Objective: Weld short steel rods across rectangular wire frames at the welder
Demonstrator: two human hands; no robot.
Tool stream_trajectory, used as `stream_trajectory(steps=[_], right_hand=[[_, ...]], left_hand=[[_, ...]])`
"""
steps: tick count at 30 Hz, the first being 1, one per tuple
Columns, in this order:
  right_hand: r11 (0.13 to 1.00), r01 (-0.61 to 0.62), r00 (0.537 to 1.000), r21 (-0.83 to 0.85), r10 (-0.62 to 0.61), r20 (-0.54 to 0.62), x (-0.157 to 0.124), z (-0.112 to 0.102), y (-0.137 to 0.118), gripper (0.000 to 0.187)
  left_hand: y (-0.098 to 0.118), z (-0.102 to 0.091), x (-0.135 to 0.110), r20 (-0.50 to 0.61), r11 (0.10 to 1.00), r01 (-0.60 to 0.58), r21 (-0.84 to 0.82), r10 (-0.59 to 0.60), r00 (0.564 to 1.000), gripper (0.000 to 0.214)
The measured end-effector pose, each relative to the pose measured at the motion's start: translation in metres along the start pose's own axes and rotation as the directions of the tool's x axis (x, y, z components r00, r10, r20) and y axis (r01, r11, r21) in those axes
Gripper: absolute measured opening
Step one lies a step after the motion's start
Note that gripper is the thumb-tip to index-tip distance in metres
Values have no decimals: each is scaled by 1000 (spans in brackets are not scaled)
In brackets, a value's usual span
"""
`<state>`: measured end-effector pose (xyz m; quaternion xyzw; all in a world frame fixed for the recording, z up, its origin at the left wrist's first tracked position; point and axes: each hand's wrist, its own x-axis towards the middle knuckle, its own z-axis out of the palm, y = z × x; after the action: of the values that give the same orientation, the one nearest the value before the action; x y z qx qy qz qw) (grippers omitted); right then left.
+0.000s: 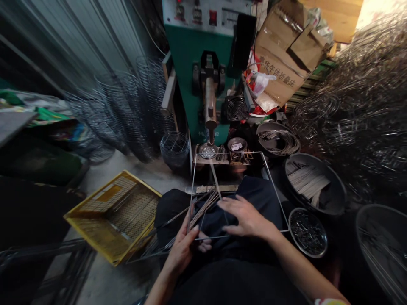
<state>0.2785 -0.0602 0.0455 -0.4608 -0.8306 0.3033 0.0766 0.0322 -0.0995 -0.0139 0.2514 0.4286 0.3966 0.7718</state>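
Note:
A rectangular wire frame [274, 185] spans the space above my lap, its far side near the machine's front shelf. My left hand [183, 245] is closed around its near left corner. Over the middle of the frame, my right hand [243, 216] has its fingers spread, with nothing visibly gripped. A bundle of thin metal rods [206, 206] lies across my lap beside the left hand, partly behind the frame. One pale rod [215, 177] slants from the shelf toward the right fingertips; whether they touch it I cannot tell.
Ahead stands a green machine [181, 63] with a metal electrode arm [210, 101]. A yellow crate [111, 212] sits left. On the right are a tub of rods [333, 199], a bowl of small metal parts [308, 233] and tangled wire racks [365, 97]. A cardboard box [280, 63] stands behind.

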Motion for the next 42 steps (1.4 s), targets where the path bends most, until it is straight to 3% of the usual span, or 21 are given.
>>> stream_trajectory(steps=[3,8,12,17,33,42], right_hand=[[995,84,996,49,-86,35,4,7,-11,83],[999,11,994,40,-6,-113,-22,10,6,85],[998,17,992,68,-9,-123,-30,13,11,88],[998,-15,994,66,22,-108,-27,15,5,91],[993,102,990,63,-95,-107,-13,11,8,90],[997,39,996,71,-34,-78,-12,6,4,90]], left_hand=[[-3,2,1,8,999,-3,-34,3,1000,96],[6,-1,-9,-73,997,-74,-14,72,995,97],[12,2,-16,-99,995,-100,-1,100,990,95],[12,8,-22,-87,992,-130,-1,129,988,93],[13,2,-24,-121,985,-168,-46,162,979,90],[12,-1,-22,-123,989,-141,-43,134,983,90]])
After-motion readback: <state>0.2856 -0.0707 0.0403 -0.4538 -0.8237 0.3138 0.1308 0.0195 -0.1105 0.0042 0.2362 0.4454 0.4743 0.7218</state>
